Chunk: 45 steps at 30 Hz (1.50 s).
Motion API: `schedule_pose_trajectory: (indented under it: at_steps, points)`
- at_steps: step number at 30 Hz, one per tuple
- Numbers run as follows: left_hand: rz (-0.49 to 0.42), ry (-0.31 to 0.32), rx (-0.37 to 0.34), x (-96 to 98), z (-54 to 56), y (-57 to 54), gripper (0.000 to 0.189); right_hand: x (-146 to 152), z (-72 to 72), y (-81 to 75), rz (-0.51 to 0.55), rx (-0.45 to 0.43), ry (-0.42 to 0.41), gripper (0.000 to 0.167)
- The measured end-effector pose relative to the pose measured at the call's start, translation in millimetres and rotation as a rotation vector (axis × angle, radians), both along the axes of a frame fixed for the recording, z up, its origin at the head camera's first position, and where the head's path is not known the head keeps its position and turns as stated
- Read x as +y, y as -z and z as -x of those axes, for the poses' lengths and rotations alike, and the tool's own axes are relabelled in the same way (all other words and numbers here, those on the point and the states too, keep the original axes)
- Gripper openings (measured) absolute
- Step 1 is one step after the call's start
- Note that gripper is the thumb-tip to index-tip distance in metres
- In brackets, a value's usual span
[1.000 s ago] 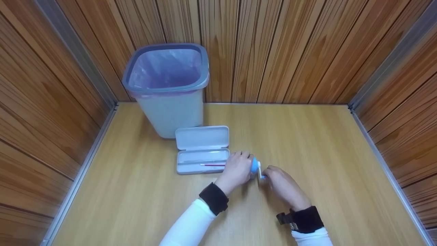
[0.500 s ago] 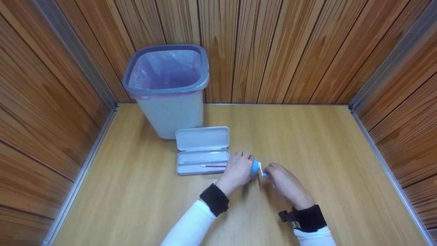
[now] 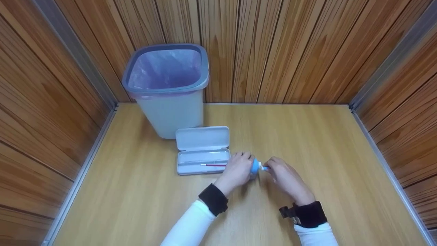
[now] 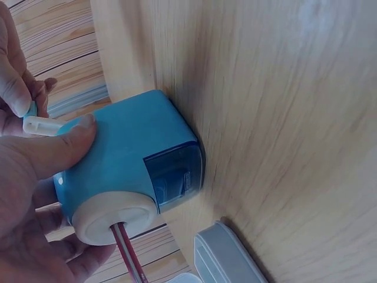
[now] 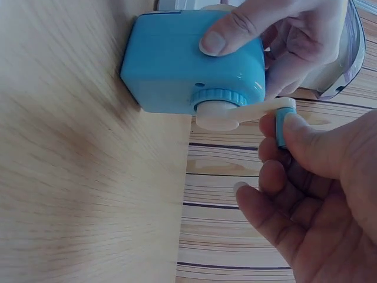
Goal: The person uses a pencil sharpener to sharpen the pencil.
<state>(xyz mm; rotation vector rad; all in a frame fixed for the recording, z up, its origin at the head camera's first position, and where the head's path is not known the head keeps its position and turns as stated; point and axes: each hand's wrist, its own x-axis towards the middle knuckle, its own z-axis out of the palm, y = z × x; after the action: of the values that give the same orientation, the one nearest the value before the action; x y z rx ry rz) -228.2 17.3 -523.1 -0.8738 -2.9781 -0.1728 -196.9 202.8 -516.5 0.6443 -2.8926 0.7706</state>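
Observation:
A blue crank pencil sharpener (image 4: 132,138) stands on the table, and my left hand (image 3: 236,168) grips its body from above, thumb on one side and fingers on the other. A red pencil (image 4: 128,250) sticks into the round white front of the sharpener; in the head view its white-tipped end lies over the open pencil case (image 3: 186,169). With thumb and fingers, my right hand (image 3: 285,179) pinches the small blue knob (image 5: 285,125) at the end of the white crank arm (image 5: 259,110). The dark see-through shavings drawer (image 4: 177,177) is in the sharpener's side.
Behind the pencil case, a tall bin (image 3: 170,112) with a grey rim and a plastic liner stands at the back left. Wood-panelled walls (image 3: 273,51) edge the wooden table (image 3: 341,153) at the back and both sides.
My right hand has moved the crank knob upward and away in the head view, turning the crank arm. My left hand, the sharpener and the pencil case stay about where they were.

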Motion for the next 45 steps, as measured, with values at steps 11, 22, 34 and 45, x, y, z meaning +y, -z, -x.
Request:
schedule_pose_trajectory:
  at_steps: [11, 22, 34, 45]
  points:
    - [-0.007, -0.002, 0.013, 1.1, -0.3, 1.5, 0.050, 0, 15.7, -1.7, 0.009, 0.057, 0.021, 0.012]
    - [-0.008, -0.015, 0.000, 2.5, -0.3, 1.4, 0.046, -3, 28.7, -2.6, 0.032, 0.123, 0.022, 0.012]
    - [-0.015, -0.017, -0.018, 2.9, -1.4, 0.7, 0.046, -6, 42.9, -7.3, -0.025, 0.016, 0.065, 0.016]
    - [-0.011, 0.011, 0.041, 1.7, -1.6, 2.3, 0.053, -5, 54.8, -4.0, -0.038, -0.040, 0.080, 0.019]
